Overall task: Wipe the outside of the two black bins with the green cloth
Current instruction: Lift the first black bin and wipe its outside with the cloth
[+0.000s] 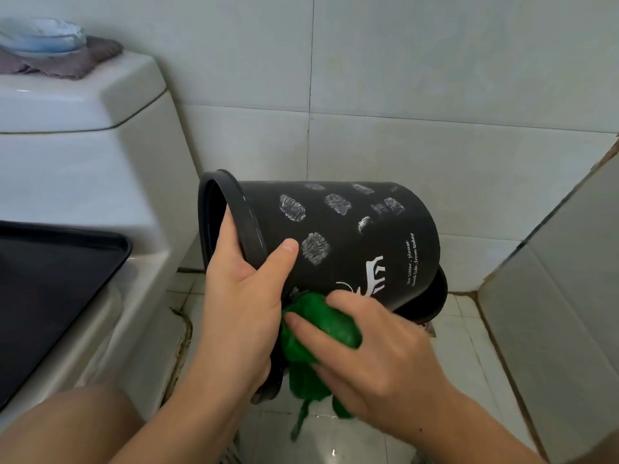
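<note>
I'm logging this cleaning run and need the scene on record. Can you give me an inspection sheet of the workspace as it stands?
Surface: tiled floor, pale, with dark grime along the joint at the toilet base.
Job's things: black bin tipped on its side, rim to the left, white print on its wall; a second dark bin partly shows behind it; green cloth bunched against the bin's lower wall.
Clutter: grey cloth and a pale blue dish on the toilet tank.
Grippers: left hand grips the bin's rim; right hand holds the cloth.
Cables: nothing seen.
Surroundings: white tiled wall; black toilet lid.
</note>
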